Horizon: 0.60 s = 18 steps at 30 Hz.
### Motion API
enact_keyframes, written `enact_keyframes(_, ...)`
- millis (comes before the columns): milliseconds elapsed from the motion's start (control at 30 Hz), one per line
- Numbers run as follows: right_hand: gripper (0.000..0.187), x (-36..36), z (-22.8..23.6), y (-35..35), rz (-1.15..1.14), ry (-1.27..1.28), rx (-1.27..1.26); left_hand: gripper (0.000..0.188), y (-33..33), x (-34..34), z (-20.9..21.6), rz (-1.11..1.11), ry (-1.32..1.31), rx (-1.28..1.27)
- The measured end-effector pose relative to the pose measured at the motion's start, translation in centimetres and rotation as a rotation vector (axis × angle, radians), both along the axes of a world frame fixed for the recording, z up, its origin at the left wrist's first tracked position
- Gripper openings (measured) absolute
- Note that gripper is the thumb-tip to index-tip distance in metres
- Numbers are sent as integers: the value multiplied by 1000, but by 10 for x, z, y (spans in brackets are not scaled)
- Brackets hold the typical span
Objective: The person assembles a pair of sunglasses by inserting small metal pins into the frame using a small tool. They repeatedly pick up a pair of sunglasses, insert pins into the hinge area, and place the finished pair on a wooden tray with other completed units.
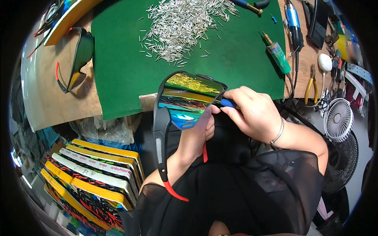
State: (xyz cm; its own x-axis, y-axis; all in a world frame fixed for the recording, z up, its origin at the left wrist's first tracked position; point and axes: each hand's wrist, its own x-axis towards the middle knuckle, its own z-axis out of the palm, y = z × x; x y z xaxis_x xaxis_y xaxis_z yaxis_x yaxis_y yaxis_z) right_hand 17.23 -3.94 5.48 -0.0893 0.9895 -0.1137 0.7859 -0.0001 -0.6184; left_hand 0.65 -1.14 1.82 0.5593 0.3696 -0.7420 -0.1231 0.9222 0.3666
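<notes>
My left hand [196, 135] grips wraparound sunglasses [185, 103] with a mirrored, multicoloured lens, black frame and red temple tips. They are held over my lap, just off the near edge of the green mat. One temple hangs down past my left forearm. Between the thumb and fingers of my right hand [254, 112] is a small blue-handled tool [227, 103], pressed up to the right end of the frame near the hinge. Its tip is hidden there, so its exact kind does not show. My left fingertips sit close beside it.
A pile of small silvery pins [181, 29] lies on the green mat [118, 78]. Another pair of sunglasses [80, 59] rests at left. A green-handled soldering iron [278, 57], yellow pliers [311, 84] and a white fan [338, 118] are at right. Stacked trays of eyewear [94, 169] stand lower left.
</notes>
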Motion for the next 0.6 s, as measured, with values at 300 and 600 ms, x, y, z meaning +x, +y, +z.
enact_keyframes(300,15,4,-2,6,192,-207,104,33,7,-2,-12,-75,-105,-89)
enact_keyframes(600,18,-5,6,7,5,21,-94,36,15,-4,-3,-195,-25,-50)
